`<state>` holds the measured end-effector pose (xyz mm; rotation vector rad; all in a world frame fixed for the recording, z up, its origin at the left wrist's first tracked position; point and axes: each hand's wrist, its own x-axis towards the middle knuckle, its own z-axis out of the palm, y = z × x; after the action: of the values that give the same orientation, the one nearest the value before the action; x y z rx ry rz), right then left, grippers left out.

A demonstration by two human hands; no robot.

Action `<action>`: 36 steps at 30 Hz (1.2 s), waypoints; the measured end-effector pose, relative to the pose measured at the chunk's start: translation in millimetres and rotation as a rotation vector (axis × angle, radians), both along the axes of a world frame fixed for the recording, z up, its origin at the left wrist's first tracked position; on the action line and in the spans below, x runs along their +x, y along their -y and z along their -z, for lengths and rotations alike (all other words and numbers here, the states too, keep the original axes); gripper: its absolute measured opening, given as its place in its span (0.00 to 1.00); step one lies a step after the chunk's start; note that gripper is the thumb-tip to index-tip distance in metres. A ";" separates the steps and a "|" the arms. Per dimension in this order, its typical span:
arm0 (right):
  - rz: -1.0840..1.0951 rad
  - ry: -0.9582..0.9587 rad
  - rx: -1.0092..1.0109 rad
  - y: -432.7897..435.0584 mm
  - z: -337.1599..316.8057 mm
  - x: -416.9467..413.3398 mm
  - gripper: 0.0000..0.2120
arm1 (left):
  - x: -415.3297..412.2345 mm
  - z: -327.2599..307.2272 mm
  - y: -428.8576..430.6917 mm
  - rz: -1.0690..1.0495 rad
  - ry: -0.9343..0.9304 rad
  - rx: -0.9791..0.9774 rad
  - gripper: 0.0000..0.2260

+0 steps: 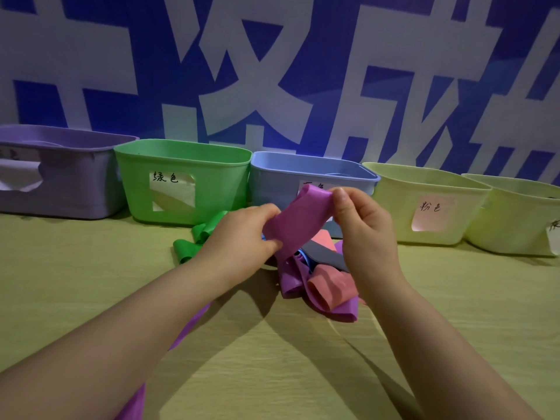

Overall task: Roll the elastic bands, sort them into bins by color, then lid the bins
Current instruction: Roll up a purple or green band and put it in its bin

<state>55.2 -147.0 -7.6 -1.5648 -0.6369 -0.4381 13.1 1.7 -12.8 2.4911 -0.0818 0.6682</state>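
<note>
Left hand (242, 234) and right hand (363, 225) each pinch one end of a purple band (291, 221), held flat just above the pile (321, 286) of loose bands on the tabletop (91, 283). Rolling looks about to begin. Next, the right fingers should curl their end over tightly toward the left, then the roll goes to the purple bin (60, 177), far left.

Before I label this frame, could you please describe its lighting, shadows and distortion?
Head view: dim, bluish light; hard shadows fall on the table; wide-angle distortion bows the row of bins; the purple band between the left hand and right hand is sharp.
</note>
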 end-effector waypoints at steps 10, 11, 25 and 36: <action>-0.020 -0.064 0.019 0.7 -0.6 1.6 0.11 | -3.3 -3.0 -1.7 0.049 0.316 -0.112 0.04; -0.039 -0.080 0.008 0.0 0.5 2.2 0.11 | -3.7 -3.3 -2.0 0.056 0.345 -0.138 0.04; -0.007 -0.070 -0.747 -6.4 16.0 -2.2 0.17 | -2.5 -6.2 -3.8 0.064 0.436 -0.425 0.14; 0.075 -0.174 -0.953 2.8 13.9 5.5 0.09 | -1.8 -7.9 -6.9 0.104 0.518 -0.517 0.14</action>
<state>60.7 -149.9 -21.5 -2.5003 -0.6918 -0.0209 11.3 8.6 -4.9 1.7681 -0.2010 1.1150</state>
